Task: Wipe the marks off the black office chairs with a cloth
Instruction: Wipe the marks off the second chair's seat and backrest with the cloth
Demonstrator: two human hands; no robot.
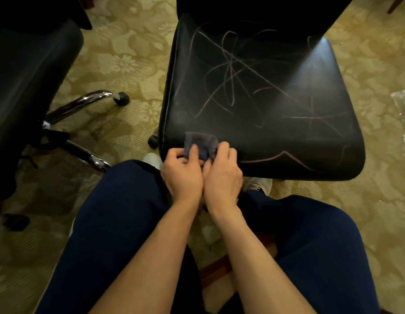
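Head view: we sit facing a black chair (260,105), its seat crossed with pale scribbled marks (231,73). At the seat's near-left edge we hold a small dark cloth (200,143) with both hands. Our left hand (183,173) curls its fingers over the cloth's near-left part; our right hand (223,173) grips its right side, fingers bent. A second chair (27,75) stands to the left on patterned carpet (129,64).

Single head-worn view, steeply downward and forward, close above the black chair seat (260,105).
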